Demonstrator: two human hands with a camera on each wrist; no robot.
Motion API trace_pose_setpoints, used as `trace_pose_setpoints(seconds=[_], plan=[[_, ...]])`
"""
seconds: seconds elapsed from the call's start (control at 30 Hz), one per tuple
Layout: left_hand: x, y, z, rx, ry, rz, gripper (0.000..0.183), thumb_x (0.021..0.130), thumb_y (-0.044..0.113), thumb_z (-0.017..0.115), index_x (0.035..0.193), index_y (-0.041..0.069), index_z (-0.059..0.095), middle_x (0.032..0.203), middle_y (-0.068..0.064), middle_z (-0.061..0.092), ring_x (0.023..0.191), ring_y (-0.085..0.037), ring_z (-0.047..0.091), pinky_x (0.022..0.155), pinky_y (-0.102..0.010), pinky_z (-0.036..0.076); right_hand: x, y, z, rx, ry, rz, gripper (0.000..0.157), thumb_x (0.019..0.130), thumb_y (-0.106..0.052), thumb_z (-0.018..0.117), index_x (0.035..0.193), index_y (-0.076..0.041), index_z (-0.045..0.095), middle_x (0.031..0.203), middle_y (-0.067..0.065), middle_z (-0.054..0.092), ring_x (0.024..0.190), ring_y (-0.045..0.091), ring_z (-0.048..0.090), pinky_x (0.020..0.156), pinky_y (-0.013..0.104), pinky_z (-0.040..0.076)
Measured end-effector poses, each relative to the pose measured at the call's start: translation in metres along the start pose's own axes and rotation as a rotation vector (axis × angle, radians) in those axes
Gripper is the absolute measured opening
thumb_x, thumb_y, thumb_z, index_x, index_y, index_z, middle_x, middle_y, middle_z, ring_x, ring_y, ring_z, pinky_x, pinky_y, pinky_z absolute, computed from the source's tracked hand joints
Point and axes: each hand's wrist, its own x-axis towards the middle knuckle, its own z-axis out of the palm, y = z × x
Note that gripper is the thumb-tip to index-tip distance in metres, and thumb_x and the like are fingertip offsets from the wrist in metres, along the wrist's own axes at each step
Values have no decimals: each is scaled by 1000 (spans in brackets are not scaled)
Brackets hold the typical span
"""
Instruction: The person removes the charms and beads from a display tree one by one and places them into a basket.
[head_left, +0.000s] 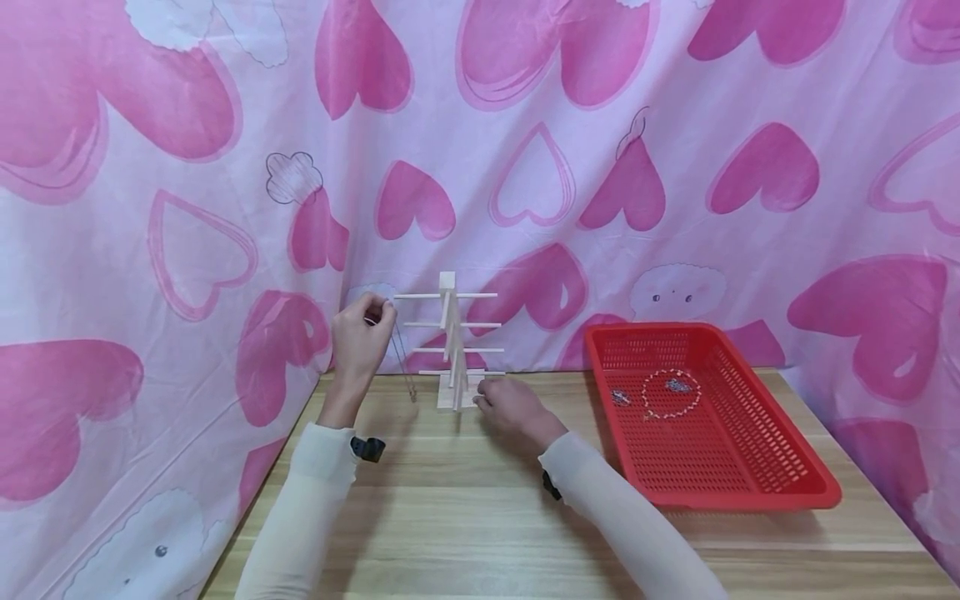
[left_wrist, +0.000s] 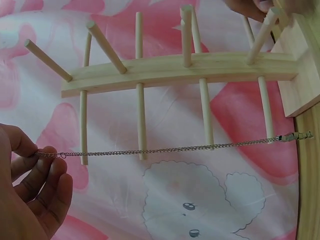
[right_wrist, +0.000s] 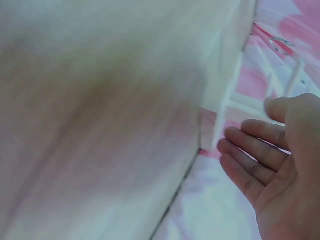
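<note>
My left hand (head_left: pixel 362 337) is raised at the left of a pale wooden rack (head_left: pixel 447 282) with several rows of thin pegs. Between thumb and fingertips it pinches a thin chain necklace (left_wrist: pixel 175 149), which hangs down beside the peg ends. A small metallic pendant (left_wrist: pixel 295 136) dangles at the chain's lower end, just above the tabletop. Low on the other side, my right hand (head_left: pixel 517 408) has its fingertips right at the rack's base. In the right wrist view its fingers (right_wrist: pixel 257 150) are loosely extended, with nothing held in them.
To the right stands a red perforated plastic basket (head_left: pixel 720 500). Inside lie a beaded loop (head_left: pixel 671 416) and two small bundles of silvery jewelry (head_left: pixel 620 397). A pink heart-patterned curtain (head_left: pixel 525 167) hangs behind and around the wood-grain table (head_left: pixel 465 533).
</note>
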Motion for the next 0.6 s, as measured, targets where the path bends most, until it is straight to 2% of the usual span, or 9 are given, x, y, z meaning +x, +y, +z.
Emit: trace_pose_setpoints(seconds=[0.1, 0.3, 0.6], plan=[[0, 4, -2, -16, -8, 7, 15, 87, 10, 62, 74, 8, 67, 63, -5, 66, 58, -14, 61, 55, -11, 43, 3, 3, -12, 1, 47, 9, 20, 97, -19, 57, 78, -17, 64, 67, -5, 57, 62, 12, 50, 61, 28, 47], [-1, 14, -8, -35, -25, 15, 15, 87, 10, 62, 74, 9, 67, 63, -4, 65, 59, -13, 61, 55, -11, 44, 8, 6, -39, -37, 71, 26, 22, 94, -19, 59, 72, -18, 61, 62, -5, 53, 59, 11, 46, 57, 26, 43], [-5, 34, -17, -44, -53, 52, 16, 88, 11, 61, 73, 10, 66, 64, -3, 64, 59, -13, 59, 56, -13, 46, 6, 8, -80, -9, 84, 52, 17, 94, -22, 60, 78, -18, 66, 61, -7, 54, 59, 11, 48, 57, 25, 43]])
